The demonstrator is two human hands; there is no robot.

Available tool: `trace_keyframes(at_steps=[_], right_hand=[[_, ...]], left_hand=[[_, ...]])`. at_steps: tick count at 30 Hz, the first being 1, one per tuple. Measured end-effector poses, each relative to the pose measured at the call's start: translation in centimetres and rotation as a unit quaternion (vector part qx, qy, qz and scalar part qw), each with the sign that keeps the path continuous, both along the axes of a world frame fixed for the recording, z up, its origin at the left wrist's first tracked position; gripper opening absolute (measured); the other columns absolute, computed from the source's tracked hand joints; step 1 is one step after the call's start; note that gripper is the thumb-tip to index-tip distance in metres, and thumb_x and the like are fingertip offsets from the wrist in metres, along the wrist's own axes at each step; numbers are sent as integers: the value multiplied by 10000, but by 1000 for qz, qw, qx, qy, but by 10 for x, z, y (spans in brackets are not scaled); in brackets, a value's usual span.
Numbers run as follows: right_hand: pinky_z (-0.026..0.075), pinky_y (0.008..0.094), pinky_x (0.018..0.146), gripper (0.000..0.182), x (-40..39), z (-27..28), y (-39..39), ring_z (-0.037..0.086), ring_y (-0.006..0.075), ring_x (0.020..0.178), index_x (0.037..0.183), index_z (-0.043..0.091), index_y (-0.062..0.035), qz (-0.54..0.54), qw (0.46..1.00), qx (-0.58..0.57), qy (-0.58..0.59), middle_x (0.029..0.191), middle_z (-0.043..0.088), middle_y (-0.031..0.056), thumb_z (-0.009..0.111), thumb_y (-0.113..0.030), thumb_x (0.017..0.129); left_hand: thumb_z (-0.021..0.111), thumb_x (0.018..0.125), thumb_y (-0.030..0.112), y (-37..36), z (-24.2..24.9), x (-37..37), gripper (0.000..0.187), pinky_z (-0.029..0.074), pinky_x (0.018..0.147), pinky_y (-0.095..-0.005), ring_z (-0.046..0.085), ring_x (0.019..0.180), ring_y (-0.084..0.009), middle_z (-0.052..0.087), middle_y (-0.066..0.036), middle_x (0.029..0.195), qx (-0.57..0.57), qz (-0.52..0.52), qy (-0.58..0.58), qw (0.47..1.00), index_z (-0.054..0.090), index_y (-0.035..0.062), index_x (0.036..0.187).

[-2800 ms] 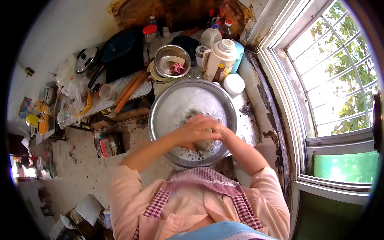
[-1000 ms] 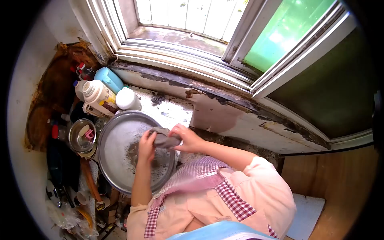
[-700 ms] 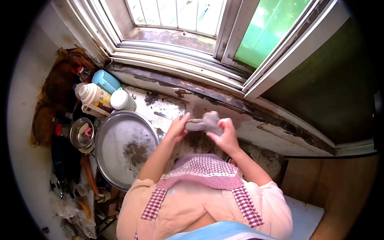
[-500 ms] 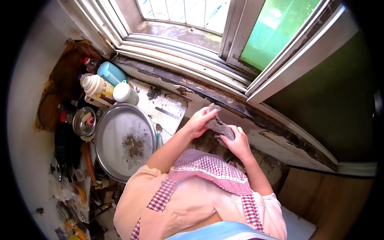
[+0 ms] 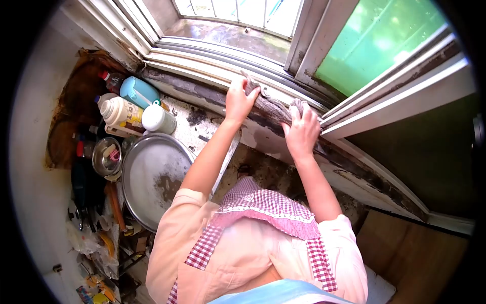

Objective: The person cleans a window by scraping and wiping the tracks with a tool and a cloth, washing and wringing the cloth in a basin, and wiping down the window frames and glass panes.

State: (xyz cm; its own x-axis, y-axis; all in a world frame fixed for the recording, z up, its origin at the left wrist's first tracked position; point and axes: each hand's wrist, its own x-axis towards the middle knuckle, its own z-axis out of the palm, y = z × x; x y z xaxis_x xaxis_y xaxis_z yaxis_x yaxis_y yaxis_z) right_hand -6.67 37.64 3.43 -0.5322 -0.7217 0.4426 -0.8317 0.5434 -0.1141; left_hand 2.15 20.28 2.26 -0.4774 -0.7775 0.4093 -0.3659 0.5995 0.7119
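Observation:
A grey-brown cloth [image 5: 272,108] stretches between my two hands at the inner edge of the window sill [image 5: 197,72]. My left hand [image 5: 239,101] grips its left end, thumb and fingers closed on the fabric. Over the other end, my right hand [image 5: 302,130] is bent with its fingers curled on the cloth. The cloth lies along the sill edge, just in front of the white window track. Parts of the cloth are hidden under the fingers.
Left of my arms, a large round metal tray [image 5: 152,177] rests on a dirty worktop. Behind it stand a white lidded jar [image 5: 158,119], a cream bottle [image 5: 121,112] and a light-blue jug [image 5: 139,92]. A metal bowl [image 5: 107,156] is further left. An opened window sash [image 5: 400,96] juts in at right.
Both hands have moved forward and up with the cloth, from in front of my chest to the window sill. The cloth is now more stretched out along the edge.

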Motion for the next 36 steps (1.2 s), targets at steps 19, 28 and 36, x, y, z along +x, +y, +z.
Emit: trace_keyframes(at_steps=[19, 28, 36], right_hand=[[384, 416, 921, 357, -33, -24, 21, 463, 320, 1034, 1030, 602, -83, 95, 994, 42, 18, 1152, 542, 68, 620, -10, 681], [367, 440, 915, 513, -35, -27, 23, 423, 310, 1051, 1141, 543, -150, 93, 993, 61, 29, 1198, 491, 25, 649, -30, 653], [354, 396, 927, 577, -23, 0, 50, 456, 303, 1025, 1232, 532, -115, 167, 968, -94, -162, 1118, 561, 78, 621, 65, 691]], left_hand=[[618, 742, 137, 66, -37, -40, 88, 479, 685, -353, 584, 724, -252, 585, -86, 743, -89, -142, 105, 980, 601, 68, 691], [628, 768, 122, -86, -170, 136, 399, 435, 896, -462, 453, 1113, -389, 424, -123, 1311, 47, 281, -276, 918, 559, 147, 1160], [578, 793, 95, -128, -137, 166, 142, 481, 777, -420, 594, 884, -334, 610, -164, 925, 25, 237, -125, 963, 640, 34, 905]])
